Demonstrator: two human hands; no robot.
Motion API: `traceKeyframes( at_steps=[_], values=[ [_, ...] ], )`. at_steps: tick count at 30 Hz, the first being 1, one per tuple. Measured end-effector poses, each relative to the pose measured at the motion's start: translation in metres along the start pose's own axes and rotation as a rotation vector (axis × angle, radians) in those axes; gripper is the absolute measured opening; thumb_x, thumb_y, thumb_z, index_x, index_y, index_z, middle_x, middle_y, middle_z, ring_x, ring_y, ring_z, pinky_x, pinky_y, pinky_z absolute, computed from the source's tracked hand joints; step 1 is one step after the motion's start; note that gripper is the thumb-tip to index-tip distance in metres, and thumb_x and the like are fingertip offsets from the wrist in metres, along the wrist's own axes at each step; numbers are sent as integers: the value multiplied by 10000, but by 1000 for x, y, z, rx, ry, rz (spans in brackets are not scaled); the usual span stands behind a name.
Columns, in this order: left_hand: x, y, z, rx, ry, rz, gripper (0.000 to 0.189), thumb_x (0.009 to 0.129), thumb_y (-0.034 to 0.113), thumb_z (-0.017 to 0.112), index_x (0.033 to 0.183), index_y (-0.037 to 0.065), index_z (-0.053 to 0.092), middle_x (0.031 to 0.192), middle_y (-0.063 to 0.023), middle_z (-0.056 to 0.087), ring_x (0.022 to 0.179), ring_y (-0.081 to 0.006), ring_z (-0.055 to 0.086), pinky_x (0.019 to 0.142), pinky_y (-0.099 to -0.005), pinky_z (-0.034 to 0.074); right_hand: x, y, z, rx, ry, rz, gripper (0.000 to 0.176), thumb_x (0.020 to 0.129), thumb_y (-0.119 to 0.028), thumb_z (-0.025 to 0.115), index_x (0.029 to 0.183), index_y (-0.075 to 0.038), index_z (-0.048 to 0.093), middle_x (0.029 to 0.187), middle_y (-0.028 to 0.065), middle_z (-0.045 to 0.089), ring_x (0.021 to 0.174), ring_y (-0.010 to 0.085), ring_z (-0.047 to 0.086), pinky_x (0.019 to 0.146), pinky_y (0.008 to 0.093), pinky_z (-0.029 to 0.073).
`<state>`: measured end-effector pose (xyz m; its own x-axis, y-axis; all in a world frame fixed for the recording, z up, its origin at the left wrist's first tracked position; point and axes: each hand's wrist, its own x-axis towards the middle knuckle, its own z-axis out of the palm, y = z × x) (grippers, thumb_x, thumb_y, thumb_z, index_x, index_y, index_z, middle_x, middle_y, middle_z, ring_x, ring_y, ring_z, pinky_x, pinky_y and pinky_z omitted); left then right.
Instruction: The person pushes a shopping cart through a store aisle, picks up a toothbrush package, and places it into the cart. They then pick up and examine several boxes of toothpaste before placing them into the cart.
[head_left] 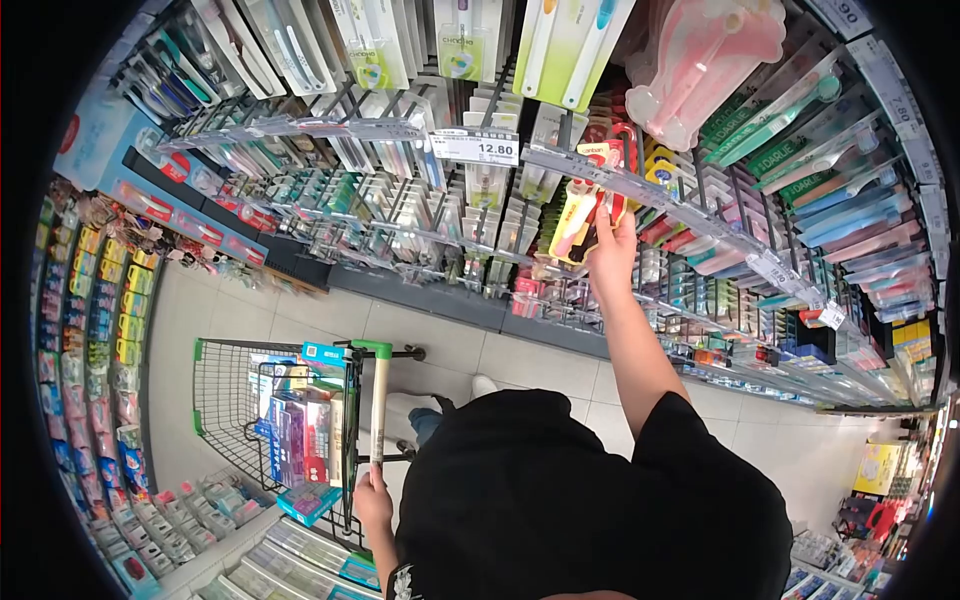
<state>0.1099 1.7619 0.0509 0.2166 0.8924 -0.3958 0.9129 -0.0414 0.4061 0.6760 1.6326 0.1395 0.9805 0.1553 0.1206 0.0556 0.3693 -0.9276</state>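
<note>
At the toothbrush shelf, my right hand (612,255) reaches up with its fingers closed on the lower part of a yellow-and-red blister pack (578,212). The pack is among the hanging goods just below the shelf's clear price rail, and its exact contents are hard to make out. Down at my left side, my left hand (373,502) is wrapped around the pale handle (379,410) of a shopping cart (228,385). Several boxes (305,430) in purple, red, blue and white lie inside the wire basket.
Rows of hanging toothbrush packs (400,150) fill the rack ahead, with a 12.80 price tag (476,147). Tall shelves of colourful packs (100,350) stand at the left. Low stacked goods (190,525) lie behind the cart. Tiled floor (450,355) runs along the rack.
</note>
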Motion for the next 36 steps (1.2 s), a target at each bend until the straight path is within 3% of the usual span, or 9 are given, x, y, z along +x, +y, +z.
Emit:
traceKeyframes(
  at_steps=[9, 13, 15, 19, 22, 25, 29, 32, 36],
  values=[
    [-17, 3, 10, -41, -69, 19, 650, 1071, 524, 518, 803, -39, 703, 688, -215, 661, 680, -367, 682, 665, -479, 503, 22, 16, -3, -204, -44, -48, 266, 1100, -202, 589, 1291, -22, 638, 1208, 41, 698, 1116, 139, 617, 998, 315, 465],
    [-19, -6, 18, -51, -210, -74, 672, 1036, 628, 492, 951, 15, 754, 861, -260, 718, 868, -458, 696, 787, -531, 524, 31, 12, -17, -510, -66, -100, 374, 1064, -356, 647, 1219, -21, 707, 1145, 63, 698, 1023, 154, 625, 913, 339, 498],
    [-24, -8, 21, -88, -208, -62, 716, 1021, 675, 475, 946, 17, 746, 922, -295, 717, 922, -483, 690, 828, -547, 525, 51, 29, -41, -453, -92, 127, 445, 1060, -399, 644, 1225, 11, 701, 1186, 105, 700, 1010, 168, 632, 837, 329, 509],
    [-33, 8, 0, -194, -273, -76, 696, 1023, 668, 512, 959, 21, 760, 789, -207, 711, 788, -368, 700, 772, -472, 530, 55, 52, -60, -369, 2, 48, 427, 1034, -264, 710, 1244, 98, 627, 1180, 140, 680, 1060, 194, 637, 890, 322, 547],
    [-32, 0, 3, -279, -335, -59, 684, 1021, 676, 501, 977, 43, 756, 865, -195, 734, 835, -352, 714, 772, -462, 537, 27, 50, -67, -635, -14, -308, 311, 999, -147, 731, 1123, 107, 602, 1124, 169, 701, 986, 248, 672, 893, 373, 540],
    [-39, 4, -4, -225, -315, -76, 649, 1013, 659, 531, 974, 46, 740, 871, -183, 735, 842, -347, 716, 772, -459, 540, -19, 28, -41, -591, -60, -366, 430, 978, -98, 729, 1310, 99, 539, 1220, 215, 697, 1107, 283, 682, 974, 393, 533],
    [-47, -2, -3, -410, -137, -23, 496, 1010, 530, 623, 959, 46, 721, 837, -154, 717, 815, -299, 710, 750, -422, 547, -16, 40, -68, -740, 40, -370, 734, 919, -105, 758, 1512, 87, 371, 1412, 255, 586, 1289, 353, 600, 1045, 484, 528],
    [-49, -5, 3, -605, 81, -76, 330, 1006, 371, 692, 983, 42, 707, 885, -119, 709, 831, -250, 706, 742, -385, 558, -42, 43, -60, -725, -3, -379, 556, 925, -23, 717, 1403, 72, 450, 1314, 255, 617, 1191, 346, 650, 1011, 463, 563],
    [-45, -22, 11, -786, 635, -211, 198, 1014, 217, 705, 1066, 27, 693, 973, -85, 700, 891, -188, 700, 807, -339, 562, -96, 60, -19, -683, -522, -333, 418, 1001, -30, 673, 1377, 42, 504, 1212, 188, 644, 1076, 239, 654, 957, 360, 543]
  ],
)
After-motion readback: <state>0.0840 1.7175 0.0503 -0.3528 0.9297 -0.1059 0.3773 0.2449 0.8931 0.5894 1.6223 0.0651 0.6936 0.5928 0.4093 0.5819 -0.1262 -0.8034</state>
